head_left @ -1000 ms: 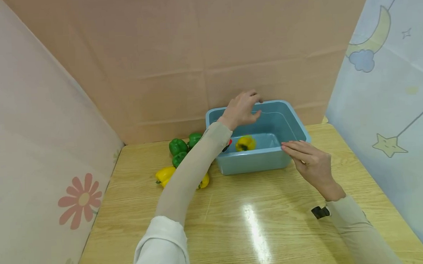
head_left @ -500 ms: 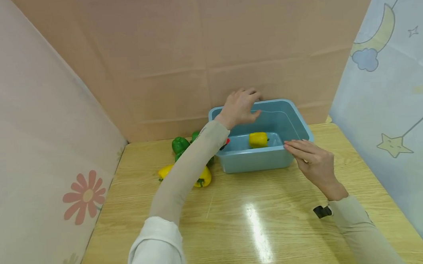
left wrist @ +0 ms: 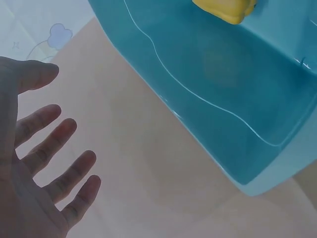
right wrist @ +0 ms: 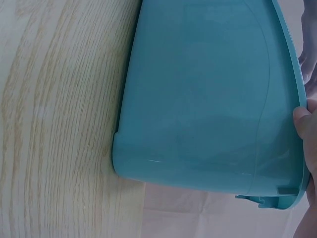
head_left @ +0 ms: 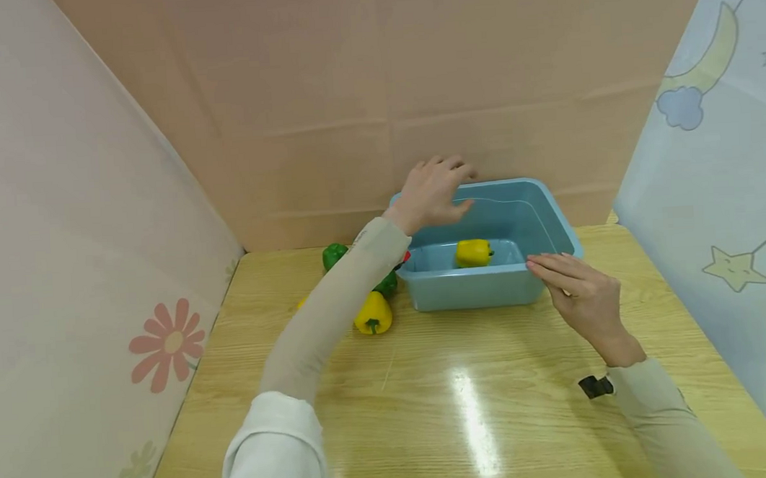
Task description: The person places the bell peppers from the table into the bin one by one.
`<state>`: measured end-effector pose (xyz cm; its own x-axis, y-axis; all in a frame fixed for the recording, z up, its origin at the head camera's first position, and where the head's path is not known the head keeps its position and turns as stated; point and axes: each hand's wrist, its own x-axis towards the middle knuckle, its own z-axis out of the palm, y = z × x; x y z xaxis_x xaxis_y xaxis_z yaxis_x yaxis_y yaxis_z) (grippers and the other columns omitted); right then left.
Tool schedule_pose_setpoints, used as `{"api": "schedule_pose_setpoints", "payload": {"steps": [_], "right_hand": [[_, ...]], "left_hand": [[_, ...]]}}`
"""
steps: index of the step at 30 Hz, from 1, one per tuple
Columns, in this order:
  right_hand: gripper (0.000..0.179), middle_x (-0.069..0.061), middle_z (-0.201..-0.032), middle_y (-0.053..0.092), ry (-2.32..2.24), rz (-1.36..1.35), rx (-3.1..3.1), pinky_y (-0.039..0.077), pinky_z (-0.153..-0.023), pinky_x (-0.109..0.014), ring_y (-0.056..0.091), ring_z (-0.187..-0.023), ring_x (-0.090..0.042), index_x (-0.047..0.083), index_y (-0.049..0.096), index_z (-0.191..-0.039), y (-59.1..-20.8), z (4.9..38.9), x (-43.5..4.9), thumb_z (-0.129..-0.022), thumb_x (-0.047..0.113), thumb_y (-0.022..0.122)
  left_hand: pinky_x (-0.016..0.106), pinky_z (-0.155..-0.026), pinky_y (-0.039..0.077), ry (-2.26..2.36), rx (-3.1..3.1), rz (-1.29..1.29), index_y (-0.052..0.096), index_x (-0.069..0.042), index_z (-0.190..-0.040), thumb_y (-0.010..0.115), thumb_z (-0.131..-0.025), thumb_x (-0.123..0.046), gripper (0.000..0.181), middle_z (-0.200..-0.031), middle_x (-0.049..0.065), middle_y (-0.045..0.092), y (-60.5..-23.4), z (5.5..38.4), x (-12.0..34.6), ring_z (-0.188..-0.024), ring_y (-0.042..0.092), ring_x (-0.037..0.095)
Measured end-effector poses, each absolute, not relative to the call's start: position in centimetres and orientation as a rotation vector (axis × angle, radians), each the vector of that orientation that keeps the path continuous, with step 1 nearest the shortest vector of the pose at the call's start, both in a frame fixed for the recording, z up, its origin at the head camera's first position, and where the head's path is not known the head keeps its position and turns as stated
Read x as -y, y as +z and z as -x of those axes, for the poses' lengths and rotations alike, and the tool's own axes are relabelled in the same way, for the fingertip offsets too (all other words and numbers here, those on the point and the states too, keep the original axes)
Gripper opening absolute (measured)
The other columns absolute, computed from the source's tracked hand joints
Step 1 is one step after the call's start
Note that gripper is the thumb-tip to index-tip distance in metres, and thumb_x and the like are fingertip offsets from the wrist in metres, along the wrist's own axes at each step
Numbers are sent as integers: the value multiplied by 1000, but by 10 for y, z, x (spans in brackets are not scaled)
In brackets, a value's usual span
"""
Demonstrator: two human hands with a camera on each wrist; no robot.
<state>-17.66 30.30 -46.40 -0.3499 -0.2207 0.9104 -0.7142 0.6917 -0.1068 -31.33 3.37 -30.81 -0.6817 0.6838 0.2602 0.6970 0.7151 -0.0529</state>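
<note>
A light blue plastic bin (head_left: 473, 290) stands at the back of the table, with one yellow bell pepper (head_left: 473, 253) lying on its side on the bin's floor. Over the bin's far left part hangs my left hand (head_left: 429, 193), its fingers spread and nothing in them. The left wrist view shows the same hand (left wrist: 49, 148) beyond the bin's edge. My right hand (head_left: 581, 293) pinches the bin's rim at the front right corner. In the right wrist view its thumb (right wrist: 301, 121) lies against the outer side of the rim.
Left of the bin are green bell peppers (head_left: 334, 256) and yellow bell peppers (head_left: 373, 314), partly covered by my left forearm. A brown paper backdrop (head_left: 301, 157) rises right behind the bin. Patterned panels (head_left: 702, 251) flank the wooden table (head_left: 424, 396).
The yellow pepper in the bin has rolled a little to the right and come to lie on its side. The head view has shifted slightly left. Both hands keep nearly the same pose.
</note>
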Motion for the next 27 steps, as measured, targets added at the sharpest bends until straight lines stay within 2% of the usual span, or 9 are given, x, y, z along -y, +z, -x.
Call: {"api": "schedule_pose_setpoints", "payload": {"steps": [5,8,16,22,27], "right_hand": [[19,-12,-112,82,603,-734,1900,46,-116,-25,78,-91,-41,7,85,-113,-467,179,-302,-98,4,73],[18,-12,-112,82,604,-744,1900,48,-115,-28,78,-92,-41,7,84,-114,-469,179,-300,-102,9,71],[18,-13,-111,82,635,-745,1889,45,-117,-26,78,-88,-43,5,84,-112,-468,178,-296,-101,8,71],[21,-14,-109,82,636,-735,1880,45,-116,-25,78,-86,-43,4,85,-110,-466,177,-295,-92,-1,74],[22,-14,-109,82,634,-729,1881,45,-117,-24,78,-87,-42,4,85,-110,-466,177,-296,-91,-3,75]], "left_hand": [[44,-112,48,-84,2627,1101,63,-27,-142,64,-103,-48,45,-148,-3,59,-306,310,-23,-133,57,27],[45,-111,49,-64,2624,1093,63,-26,-142,63,-103,-49,45,-149,-2,59,-305,306,-15,-132,58,27],[49,-114,46,-102,2620,1082,64,-23,-143,67,-102,-45,46,-150,1,59,-301,299,3,-134,56,31],[48,-114,46,-108,2611,1070,63,-23,-144,66,-103,-45,47,-150,1,59,-299,297,14,-134,56,30],[49,-115,45,-176,2620,1040,63,-21,-144,68,-103,-42,47,-148,2,60,-301,294,26,-132,57,30]]}}
